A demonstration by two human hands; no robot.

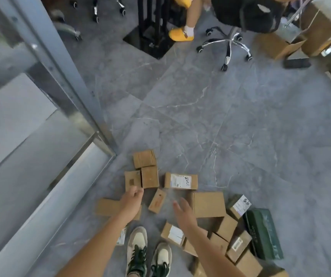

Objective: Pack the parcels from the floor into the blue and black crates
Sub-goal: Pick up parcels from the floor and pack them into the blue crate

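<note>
Seen from above: cardboard parcels scattered across a grey marble-patterned floor, beside the leg of a metal rack at left. Both bare arms reaching down over the pile. Left hand low over a flat brown parcel, fingers loosely curled and holding nothing, fingertips just short of a small box. Right hand spread, fingers straight and slightly apart, hovering between a narrow tilted parcel and a larger plain box; contact with either not discernible. Farther out, two small boxes packed close together, one behind the other, and a labelled parcel lying on its own just to their right. More parcels heaped at lower right, among them a white-labelled one under the right forearm, another labelled box and a dark green box at the edge of the heap. Pair of green-and-cream sneakers planted at the bottom of the view. In the background, the chrome base of a swivel chair, a black stand, a yellow shoe of another person, and open cartons at upper right. Blue and black crates out of view.
</note>
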